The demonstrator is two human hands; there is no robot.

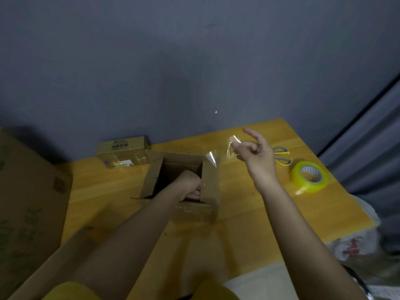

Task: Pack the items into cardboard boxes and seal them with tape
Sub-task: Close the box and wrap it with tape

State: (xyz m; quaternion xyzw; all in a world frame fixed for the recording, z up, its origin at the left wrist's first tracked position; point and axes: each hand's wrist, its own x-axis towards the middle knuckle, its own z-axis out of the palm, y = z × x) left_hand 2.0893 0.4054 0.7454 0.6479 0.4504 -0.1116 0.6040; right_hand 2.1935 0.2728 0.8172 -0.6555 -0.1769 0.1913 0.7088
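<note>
Right hand point(252, 149) raised, grip pinched on a strip of clear tape point(231, 148) running to the open cardboard box's point(211, 182) right flap. Left hand point(190, 185) inside the box, curled over that wall. Box mid-tabletop point(249, 213). Tape roll point(309, 177) and scissors point(282, 158) right; sealed box point(123, 151) behind.

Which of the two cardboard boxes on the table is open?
The nearer box, with the left hand inside; its flaps stand up. The smaller box by the wall is closed and taped.

Open box point(181, 182) mid-table point(249, 213); sealed box point(123, 151) behind-left; scissors point(282, 155), tape roll point(309, 176) right
</note>
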